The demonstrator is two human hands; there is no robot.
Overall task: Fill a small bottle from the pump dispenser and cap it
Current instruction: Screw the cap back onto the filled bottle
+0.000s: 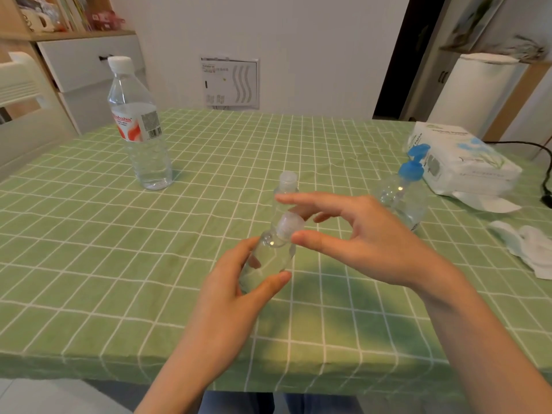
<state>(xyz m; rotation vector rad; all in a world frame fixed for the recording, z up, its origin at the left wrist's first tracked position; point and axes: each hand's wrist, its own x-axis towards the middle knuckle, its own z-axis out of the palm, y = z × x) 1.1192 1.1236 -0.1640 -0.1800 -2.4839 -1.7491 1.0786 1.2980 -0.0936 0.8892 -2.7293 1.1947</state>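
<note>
My left hand [239, 282] grips a small clear bottle [268, 261], tilted, above the middle of the table. A translucent cap [289, 224] sits on its neck. My right hand [352, 240] hovers at the cap with thumb and fingers spread around it; the thumb tip is beside the cap, the index finger above it. A second small clear bottle [287, 182] with a capped neck stands just behind. The pump dispenser [403, 195], clear with a blue pump head, stands to the right on the table.
A large water bottle [140, 127] stands at the back left on the green checked tablecloth [149, 264]. A tissue pack [460, 162] lies at the back right, crumpled tissues [525, 246] at the right edge, a black cable [537, 162] beyond.
</note>
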